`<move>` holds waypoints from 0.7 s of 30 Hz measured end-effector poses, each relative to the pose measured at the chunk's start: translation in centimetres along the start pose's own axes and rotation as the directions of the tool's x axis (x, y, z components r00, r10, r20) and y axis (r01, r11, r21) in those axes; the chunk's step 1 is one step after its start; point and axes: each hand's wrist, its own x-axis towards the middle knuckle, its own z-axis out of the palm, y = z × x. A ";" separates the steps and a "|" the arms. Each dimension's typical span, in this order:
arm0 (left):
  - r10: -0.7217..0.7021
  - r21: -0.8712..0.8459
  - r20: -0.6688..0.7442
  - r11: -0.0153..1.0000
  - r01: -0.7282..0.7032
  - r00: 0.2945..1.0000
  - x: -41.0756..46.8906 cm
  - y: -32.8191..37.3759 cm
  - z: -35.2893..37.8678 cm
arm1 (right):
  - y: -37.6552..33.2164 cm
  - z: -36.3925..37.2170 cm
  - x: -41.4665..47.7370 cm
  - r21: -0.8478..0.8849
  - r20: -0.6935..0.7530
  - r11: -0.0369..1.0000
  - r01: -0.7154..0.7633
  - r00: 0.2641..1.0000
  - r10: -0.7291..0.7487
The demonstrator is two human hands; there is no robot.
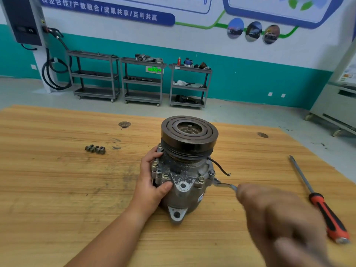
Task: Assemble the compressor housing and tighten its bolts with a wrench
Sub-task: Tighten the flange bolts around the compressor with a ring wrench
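Standing upright near the middle of the wooden table (57, 189), the compressor (183, 199) rests on its rear end with the dark grooved pulley (189, 135) on top. Several bolts (165, 174) sit in the flange just under the pulley, and a short black wire (219, 167) hangs off the right side of the body.

The left hand (152, 182) grips the housing from the left, its thumb pressed on the front face below a bolt and its fingers curled round the far side. The right hand (279, 214) is blurred and close to the camera. It is closed as a fist round the handle of a wrench (224, 185), whose thin metal shaft sticks out toward the compressor. The wrench head lies at the right edge of the flange, just below the rightmost bolt; whether it is seated on a bolt cannot be told.

Three loose bolts (95, 149) lie together on the table, well to the left of the compressor. A screwdriver (317, 200) with a red and black handle lies on the table to the right, tip pointing away. Three grey carts (142, 80) stand against the far wall
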 end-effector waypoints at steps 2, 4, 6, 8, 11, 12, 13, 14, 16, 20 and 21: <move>0.007 -0.021 0.000 1.000 -0.007 1.000 0.0 -0.1 -0.1 | -0.9 -2.1 0.2 0.336 -0.051 0.939 -0.072 0.994 0.094; 0.008 -0.029 0.007 1.000 -0.008 1.000 0.0 -0.2 -0.1 | -1.2 -3.6 1.9 0.637 -0.065 0.764 -0.107 0.979 0.192; 0.002 -0.037 0.010 0.999 -0.002 1.000 0.0 -0.2 -0.1 | -0.3 -4.4 2.3 0.765 -0.134 0.641 -0.058 0.960 0.247; -0.009 -0.048 0.012 0.999 0.009 1.000 0.1 -0.2 -0.1 | 0.7 -5.0 2.9 0.804 -0.165 0.594 -0.036 0.946 0.280; -0.010 -0.043 0.019 0.999 0.011 1.000 0.1 -0.2 -0.1 | 1.9 -5.0 3.5 0.767 -0.223 0.641 -0.038 0.920 0.321; -0.003 -0.034 0.023 0.999 0.004 1.000 0.1 -0.2 -0.1 | 2.3 -5.0 3.7 0.757 -0.237 0.653 -0.032 0.918 0.319; 0.003 -0.030 0.024 1.000 -0.002 1.000 0.1 -0.2 -0.1 | 2.7 -4.9 3.8 0.741 -0.240 0.670 -0.035 0.919 0.313; 0.001 -0.024 0.020 1.000 -0.001 1.000 0.1 -0.2 -0.2 | 3.0 -4.9 3.9 0.708 -0.244 0.705 -0.044 0.921 0.303; 0.005 -0.032 0.015 0.999 -0.005 1.000 0.1 -0.2 -0.1 | 3.2 -4.8 3.8 0.598 -0.206 0.795 -0.102 0.939 0.275; -0.005 -0.058 0.016 0.998 0.006 1.000 0.1 -0.2 -0.1 | 2.9 -4.7 3.3 0.519 -0.071 0.836 -0.178 0.966 0.250; -0.010 -0.060 0.018 0.998 0.011 1.000 0.1 -0.1 -0.1 | 2.7 -4.6 3.1 0.536 -0.051 0.825 -0.176 0.969 0.240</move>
